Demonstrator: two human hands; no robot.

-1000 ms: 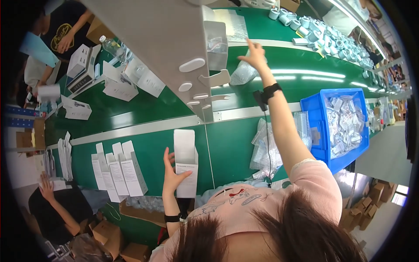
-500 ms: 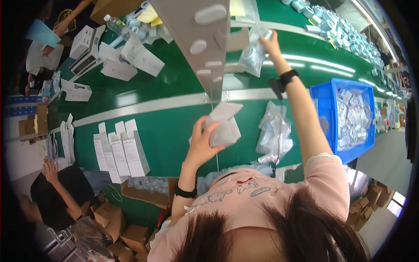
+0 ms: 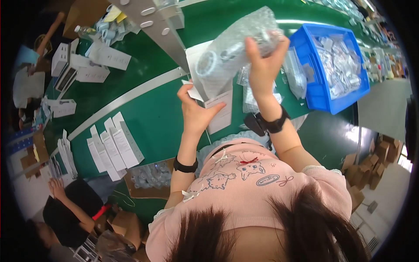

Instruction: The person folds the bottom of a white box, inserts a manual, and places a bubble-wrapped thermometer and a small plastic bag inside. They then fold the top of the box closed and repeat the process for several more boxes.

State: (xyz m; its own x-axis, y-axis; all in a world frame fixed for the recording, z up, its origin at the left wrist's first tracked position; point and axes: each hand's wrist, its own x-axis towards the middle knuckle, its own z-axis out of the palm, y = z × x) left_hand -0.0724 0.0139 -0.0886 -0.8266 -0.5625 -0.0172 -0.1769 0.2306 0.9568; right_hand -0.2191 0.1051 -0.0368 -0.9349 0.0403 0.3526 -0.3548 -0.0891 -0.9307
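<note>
My left hand [image 3: 195, 114] grips an open white cardboard box [image 3: 221, 112], its thumb on the printed side and its fingers by a raised flap. My right hand [image 3: 265, 72] is closed round the upper end of a bubble-wrap bag [image 3: 238, 43]. Through the plastic a pale, rounded item shows, its ring-shaped end towards the box; its kind is hard to make out. The bag's lower end is at the box's mouth and covers part of it. How far it reaches inside is hidden.
A blue bin [image 3: 336, 105] of small plastic packets stands at the right. Clear bags [image 3: 294, 72] lie beside it. Several white boxes [image 3: 115, 146] stand in a row at the left. A metal post [image 3: 150, 28] rises from the green bench [image 3: 152, 118]. Another person's hand [image 3: 56, 187] is at far left.
My right hand has brought the bubble-wrap bag from the far side of the bench to the box in my left hand. The box has turned, and the view has shifted.
</note>
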